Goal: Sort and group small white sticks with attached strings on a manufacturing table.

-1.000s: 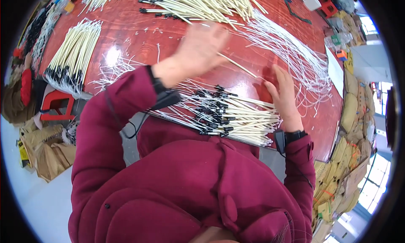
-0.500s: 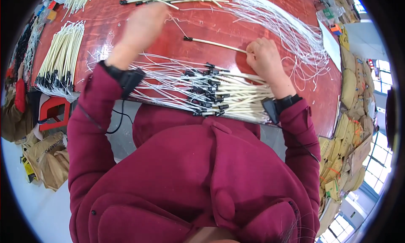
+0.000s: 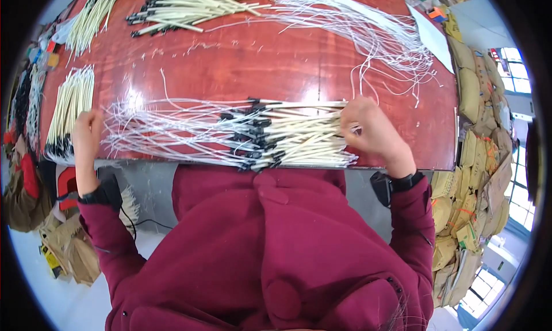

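The right hand point(image 3: 374, 133) is closed over the cream sleeved ends of the cable bundle point(image 3: 253, 135), fingers curled down onto them at the bundle's right end. The left hand point(image 3: 87, 138) sits at the opposite end, fingers folded around the loose white wire tails; whether it pinches them or only rests on them cannot be told. The cable bundle lies flat along the near edge of the bench point(image 3: 259, 66), running left to right, with black connectors clustered at its middle. A second pile of sleeved cables point(image 3: 190, 6) lies at the far edge. Loose white wires point(image 3: 379, 38) spread toward the far right corner. A smaller cream bundle point(image 3: 69, 107) lies at the left edge, just beside the left hand. Stacked sacks point(image 3: 477, 158) stand beyond the right edge.
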Available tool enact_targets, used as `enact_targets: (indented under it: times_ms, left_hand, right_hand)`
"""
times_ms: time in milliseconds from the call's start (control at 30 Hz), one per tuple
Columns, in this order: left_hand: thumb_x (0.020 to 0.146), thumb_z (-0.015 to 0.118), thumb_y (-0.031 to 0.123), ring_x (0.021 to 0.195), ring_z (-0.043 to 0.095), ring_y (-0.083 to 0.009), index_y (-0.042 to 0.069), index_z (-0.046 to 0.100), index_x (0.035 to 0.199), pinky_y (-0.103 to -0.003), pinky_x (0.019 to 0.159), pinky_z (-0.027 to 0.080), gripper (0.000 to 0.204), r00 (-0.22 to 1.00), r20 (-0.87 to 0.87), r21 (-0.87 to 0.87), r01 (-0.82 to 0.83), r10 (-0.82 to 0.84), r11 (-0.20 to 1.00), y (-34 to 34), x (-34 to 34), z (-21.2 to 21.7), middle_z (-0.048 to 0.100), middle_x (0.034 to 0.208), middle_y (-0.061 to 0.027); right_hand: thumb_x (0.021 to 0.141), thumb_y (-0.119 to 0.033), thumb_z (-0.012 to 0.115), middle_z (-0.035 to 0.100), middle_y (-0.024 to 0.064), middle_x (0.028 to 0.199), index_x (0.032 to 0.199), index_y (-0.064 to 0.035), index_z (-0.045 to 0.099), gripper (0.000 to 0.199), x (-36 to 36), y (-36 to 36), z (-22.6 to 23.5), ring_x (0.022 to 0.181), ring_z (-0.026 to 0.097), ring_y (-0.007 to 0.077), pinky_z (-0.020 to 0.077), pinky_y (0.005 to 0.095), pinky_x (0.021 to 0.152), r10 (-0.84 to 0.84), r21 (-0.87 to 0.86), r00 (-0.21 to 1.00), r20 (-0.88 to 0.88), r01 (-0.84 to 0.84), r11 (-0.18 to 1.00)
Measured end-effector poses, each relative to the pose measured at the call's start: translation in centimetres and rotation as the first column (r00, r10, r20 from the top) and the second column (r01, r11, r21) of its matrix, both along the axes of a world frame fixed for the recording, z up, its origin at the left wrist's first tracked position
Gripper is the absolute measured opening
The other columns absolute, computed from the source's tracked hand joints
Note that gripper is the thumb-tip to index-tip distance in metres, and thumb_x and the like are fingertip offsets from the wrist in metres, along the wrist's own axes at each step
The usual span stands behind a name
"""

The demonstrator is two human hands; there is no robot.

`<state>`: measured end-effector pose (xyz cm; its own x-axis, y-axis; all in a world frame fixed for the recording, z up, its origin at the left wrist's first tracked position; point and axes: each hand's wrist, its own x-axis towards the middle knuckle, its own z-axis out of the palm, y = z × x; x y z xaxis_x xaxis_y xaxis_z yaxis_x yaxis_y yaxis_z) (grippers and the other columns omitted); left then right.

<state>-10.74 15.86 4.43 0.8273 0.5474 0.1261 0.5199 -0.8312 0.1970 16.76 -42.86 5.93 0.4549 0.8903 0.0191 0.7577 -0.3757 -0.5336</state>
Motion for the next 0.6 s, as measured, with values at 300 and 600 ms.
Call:
enact_targets:
  times_ms: [300, 600]
  left_hand:
    - [0.087, 0.073, 0.02, 0.092, 0.065, -0.0329, 0.002, 0.07, 0.097, -0.041, 0.083, 0.051, 0.021, 0.829, 0.323, -0.179, 0.527, -0.457, 0.831, -15.7, 17.5, 1.6, 0.068, 0.092, -0.0145]
    - [0.091, 0.067, 0.024, 0.096, 0.063, -0.0389, 0.001, 0.058, 0.094, -0.048, 0.079, 0.051, 0.025, 0.849, 0.144, -0.088, 0.523, -0.508, 0.848, -28.2, 31.4, -5.7, 0.063, 0.098, -0.02]
  right_hand:
    - [0.085, -0.017, 0.073, 0.065, 0.013, 0.111, 0.107, -0.0042, 0.067, 0.027, 2.6, 1.6, 1.1, 0.103, 0.058, 0.0324, 0.045, 0.0417, 0.091, -0.211, 0.088, 0.964, 0.163, 0.199, 0.976]
    - [0.087, -0.016, 0.072, 0.066, 0.0122, 0.111, 0.11, -0.0042, 0.067, 0.026, 3.0, 3.6, 0.1, 0.103, 0.059, 0.0333, 0.0455, 0.0428, 0.091, -0.163, 0.105, 0.953, 0.255, 0.14, 0.985]
